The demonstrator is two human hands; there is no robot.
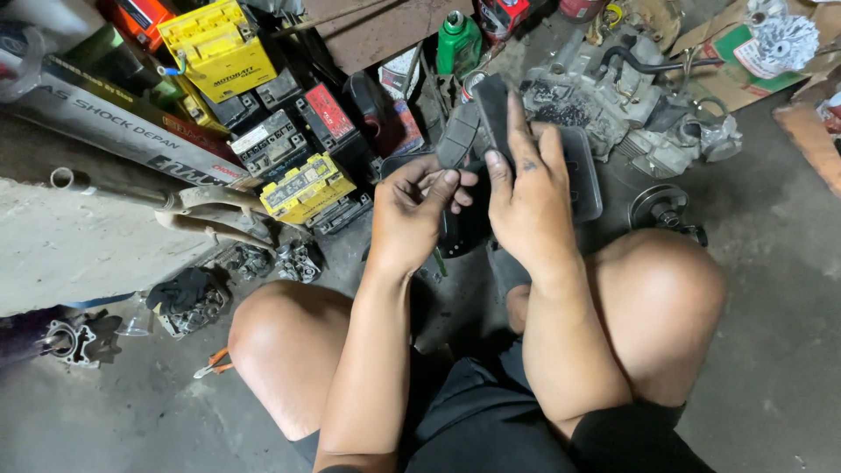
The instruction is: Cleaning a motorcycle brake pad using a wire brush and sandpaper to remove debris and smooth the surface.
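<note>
Dark flat rubber-like strip (493, 109) held upright in the right hand (526, 206), index finger laid straight along its face, thumb pressed in from the side, lower end hidden behind both hands. Just left of it, the left hand (410, 215), fingers curled and pinched onto a dark rounded part (464, 229) shared between the two hands; exact shape of that part not to be made out. Behind the right hand, partly covered by it, a dark shallow tray (585, 180). Beyond the fingertips, a grey engine block (604, 92) with a black hose, gritty black bits on its top face. Further up from the left hand, a green plastic bottle (457, 42). Off to the left of the left hand, a heap of vehicle batteries: one yellow battery (307, 186) near, another yellow battery case (217, 48) well beyond it, several black ones between. Right of the right hand, low on the concrete floor (771, 289), a round metal pulley-like part (661, 208). Below both wrists, bare knees spread apart, black shorts between. Near the left knee, orange-handled pliers (215, 363) on the floor, with small grimy metal parts (188, 302) above them.
</note>
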